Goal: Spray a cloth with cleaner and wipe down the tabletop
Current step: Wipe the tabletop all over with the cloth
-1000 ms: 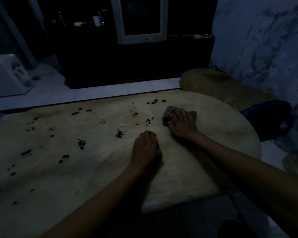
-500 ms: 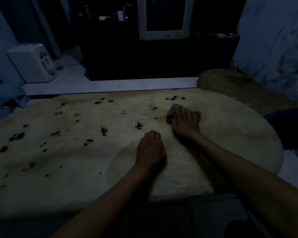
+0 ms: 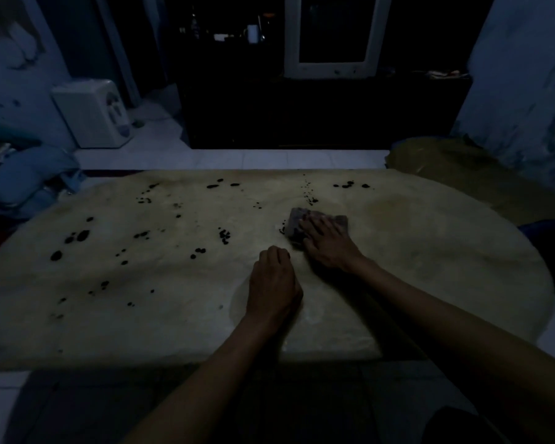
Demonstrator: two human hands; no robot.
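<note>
A low pale tabletop (image 3: pixel 430 251) with rounded ends fills the middle of the head view, dotted with several dark spots (image 3: pixel 80 236). A small dark crumpled cloth (image 3: pixel 297 221) lies on it right of centre. My right hand (image 3: pixel 329 241) presses flat on the cloth, fingers spread over it. My left hand (image 3: pixel 274 288) rests on the table just in front, fingers curled into a loose fist with nothing visible in it. No spray bottle is in view.
The room is dim. A white appliance (image 3: pixel 92 113) stands on the floor at back left, a pale monitor (image 3: pixel 332 36) on a dark cabinet (image 3: pixel 302 113) behind. A yellowish cushion (image 3: pixel 455 168) lies at right, blue fabric (image 3: pixel 23 177) at left.
The camera view has swung left and down, showing more of the table's left side. My right hand has slid the cloth slightly left toward the dark spots; my left hand has stayed put.
</note>
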